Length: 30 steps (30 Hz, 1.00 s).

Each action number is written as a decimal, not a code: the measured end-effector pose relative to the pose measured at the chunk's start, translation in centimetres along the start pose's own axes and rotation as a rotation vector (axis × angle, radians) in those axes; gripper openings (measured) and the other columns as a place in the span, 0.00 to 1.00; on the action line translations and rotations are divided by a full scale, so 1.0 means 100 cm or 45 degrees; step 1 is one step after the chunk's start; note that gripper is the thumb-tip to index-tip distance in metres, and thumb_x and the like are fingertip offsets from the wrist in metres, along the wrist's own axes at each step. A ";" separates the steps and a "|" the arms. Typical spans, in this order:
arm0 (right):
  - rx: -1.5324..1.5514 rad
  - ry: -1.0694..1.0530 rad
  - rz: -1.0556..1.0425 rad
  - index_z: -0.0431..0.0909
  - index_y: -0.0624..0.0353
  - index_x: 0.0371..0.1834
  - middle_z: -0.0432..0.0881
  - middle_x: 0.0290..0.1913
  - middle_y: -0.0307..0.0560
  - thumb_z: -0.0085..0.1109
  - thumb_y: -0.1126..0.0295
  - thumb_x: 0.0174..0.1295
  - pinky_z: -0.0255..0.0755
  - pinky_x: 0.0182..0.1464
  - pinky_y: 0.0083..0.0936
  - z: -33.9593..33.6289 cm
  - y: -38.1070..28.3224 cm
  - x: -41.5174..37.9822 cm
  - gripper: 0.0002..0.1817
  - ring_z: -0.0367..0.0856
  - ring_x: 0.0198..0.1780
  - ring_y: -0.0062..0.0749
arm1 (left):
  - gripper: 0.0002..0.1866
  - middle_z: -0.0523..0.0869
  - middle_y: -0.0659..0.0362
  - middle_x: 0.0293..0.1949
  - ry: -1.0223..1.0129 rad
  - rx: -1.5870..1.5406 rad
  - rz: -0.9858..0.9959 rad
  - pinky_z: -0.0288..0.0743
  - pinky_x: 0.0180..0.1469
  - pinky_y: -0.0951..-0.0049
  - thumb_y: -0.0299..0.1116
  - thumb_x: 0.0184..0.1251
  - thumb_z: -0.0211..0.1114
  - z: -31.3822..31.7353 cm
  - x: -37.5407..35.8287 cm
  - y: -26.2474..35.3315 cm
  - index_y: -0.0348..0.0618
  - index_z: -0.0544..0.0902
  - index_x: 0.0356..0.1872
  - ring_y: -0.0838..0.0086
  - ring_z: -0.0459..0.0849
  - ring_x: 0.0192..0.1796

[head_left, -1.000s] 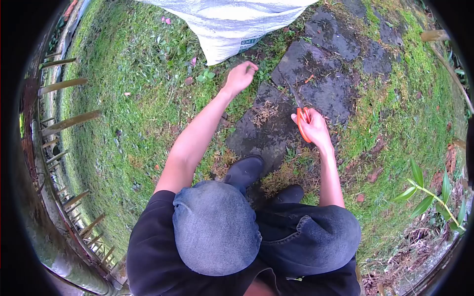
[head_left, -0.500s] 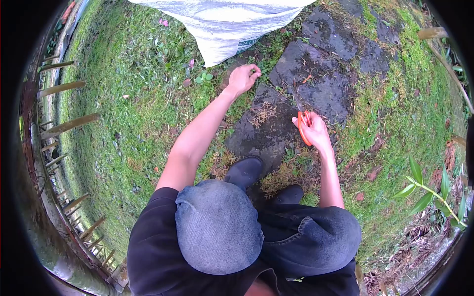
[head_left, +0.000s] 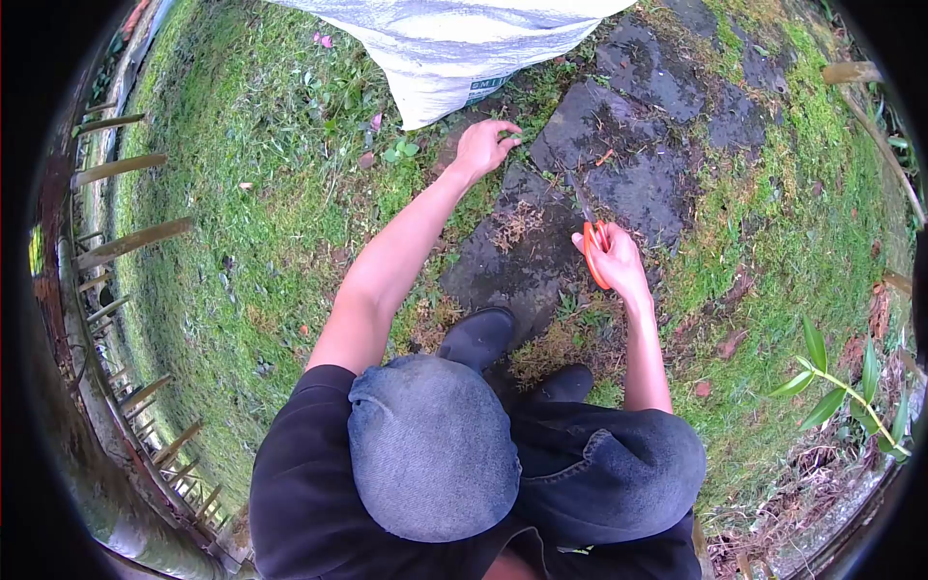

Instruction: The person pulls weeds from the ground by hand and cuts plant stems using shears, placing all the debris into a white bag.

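My right hand (head_left: 617,257) is closed around orange-handled scissors (head_left: 592,253), whose dark blades point away from me over the stone slabs. My left hand (head_left: 483,150) reaches forward to the small green weeds (head_left: 525,138) along the stone edge. Its thumb and index finger are apart, with a bit of green showing between them; whether they touch it is hard to see. Just beyond that hand stands a white woven sack (head_left: 435,77) with green print near its lower corner. A clover-like plant (head_left: 399,150) grows to the left of the hand.
Dark flat stones (head_left: 638,184) run through mossy grass (head_left: 271,222). My boots (head_left: 478,333) are on the ground before me. A low fence with wooden stakes (head_left: 135,242) curves along the left. A leafy stem (head_left: 851,391) leans in at the right.
My left hand has moved slightly right and forward toward the weeds, its fingers stretching out more. My right hand with the scissors stays almost still.
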State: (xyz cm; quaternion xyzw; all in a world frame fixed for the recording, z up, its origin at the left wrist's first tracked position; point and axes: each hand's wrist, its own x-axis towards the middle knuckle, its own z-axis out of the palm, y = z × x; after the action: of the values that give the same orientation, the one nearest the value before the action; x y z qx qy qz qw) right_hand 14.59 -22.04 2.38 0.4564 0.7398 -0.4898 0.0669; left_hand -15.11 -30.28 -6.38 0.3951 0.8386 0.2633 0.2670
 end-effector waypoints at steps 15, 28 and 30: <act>0.018 -0.005 0.035 0.67 0.57 0.24 0.74 0.23 0.41 0.74 0.45 0.58 0.70 0.35 0.29 0.002 0.007 0.003 0.29 0.72 0.28 0.26 | 0.15 0.90 0.50 0.33 0.228 -0.331 -0.314 0.79 0.46 0.62 0.44 0.66 0.73 0.026 0.008 -0.014 0.45 0.89 0.47 0.64 0.87 0.34; 0.038 -0.022 0.026 0.67 0.56 0.24 0.73 0.23 0.40 0.74 0.45 0.58 0.71 0.35 0.29 0.001 0.002 0.002 0.29 0.72 0.28 0.26 | 0.10 0.91 0.54 0.41 0.187 -0.505 -0.230 0.76 0.55 0.68 0.32 0.76 0.63 -0.019 -0.005 -0.015 0.38 0.84 0.50 0.73 0.85 0.45; 0.043 -0.017 0.026 0.67 0.56 0.24 0.73 0.23 0.40 0.74 0.45 0.58 0.71 0.35 0.29 0.001 0.005 0.002 0.29 0.72 0.28 0.26 | 0.11 0.91 0.52 0.46 0.111 -0.476 -0.298 0.79 0.56 0.65 0.28 0.77 0.58 -0.035 -0.025 0.002 0.40 0.83 0.54 0.67 0.89 0.48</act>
State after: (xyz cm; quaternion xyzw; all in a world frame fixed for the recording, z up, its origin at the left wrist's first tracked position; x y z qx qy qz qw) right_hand 14.82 -21.99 1.92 0.4617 0.7263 -0.5046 0.0689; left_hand -15.87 -32.97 -3.13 0.2268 0.8261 0.3982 0.3280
